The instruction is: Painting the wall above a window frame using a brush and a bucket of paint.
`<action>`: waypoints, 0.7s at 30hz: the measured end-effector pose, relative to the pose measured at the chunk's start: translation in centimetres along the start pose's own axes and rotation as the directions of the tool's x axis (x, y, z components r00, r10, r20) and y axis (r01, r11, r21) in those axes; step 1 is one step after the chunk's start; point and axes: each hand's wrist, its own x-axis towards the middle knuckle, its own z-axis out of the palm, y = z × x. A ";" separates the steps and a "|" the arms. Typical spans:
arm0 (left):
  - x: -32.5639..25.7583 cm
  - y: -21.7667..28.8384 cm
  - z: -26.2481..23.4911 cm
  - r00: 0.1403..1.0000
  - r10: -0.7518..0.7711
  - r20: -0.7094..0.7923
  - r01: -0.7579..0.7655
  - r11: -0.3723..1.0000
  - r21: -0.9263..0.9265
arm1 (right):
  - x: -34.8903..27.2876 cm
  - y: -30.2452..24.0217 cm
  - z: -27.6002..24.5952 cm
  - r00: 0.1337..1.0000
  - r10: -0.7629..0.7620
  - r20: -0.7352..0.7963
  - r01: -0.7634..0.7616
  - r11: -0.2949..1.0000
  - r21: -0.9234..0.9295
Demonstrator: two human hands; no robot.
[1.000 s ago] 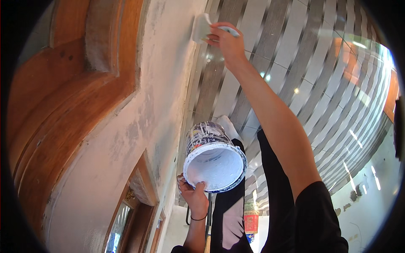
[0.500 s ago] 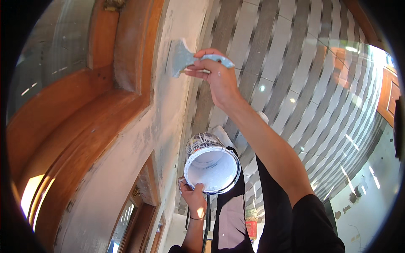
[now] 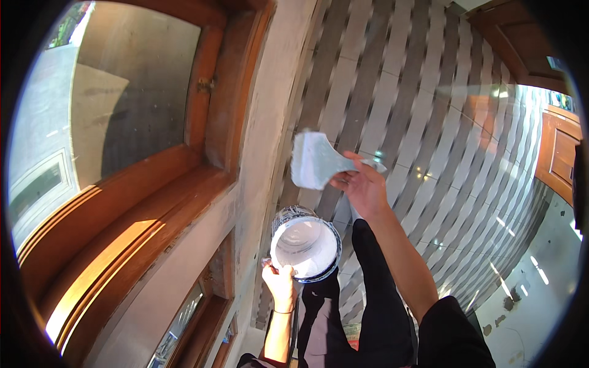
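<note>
My right hand (image 3: 367, 189) is closed around the handle of a pale blue-grey putty knife (image 3: 328, 161). White paste coats its wide blade, which points left and stands apart from the wall, above the bucket. Low in the middle, my left hand (image 3: 281, 285) grips the near rim of a round bucket (image 3: 293, 214), thumb over the edge. The bucket tilts so that its mouth faces me; white paste (image 3: 316, 260) lines the inside. Dark, paste-smeared patches mark its outer wall.
On the left runs a patchy plastered wall (image 3: 270, 80) with a brown wooden window frame (image 3: 215, 178) and glass panes. Striped grey floor tiles (image 3: 423, 147) spread out below. A wooden door (image 3: 561, 144) stands at far right. My legs (image 3: 380, 288) are beneath the bucket.
My right hand has drawn the putty knife away from the wall, down toward the bucket, and its paste-covered blade now shows broadly. The left hand keeps hold of the bucket. The view has shifted.
</note>
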 end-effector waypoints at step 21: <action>3.9 7.2 7.2 0.993 0.041 0.112 -0.049 0.996 0.069 | 3.9 -5.9 -0.3 0.999 -0.048 -0.006 0.048 0.999 -0.013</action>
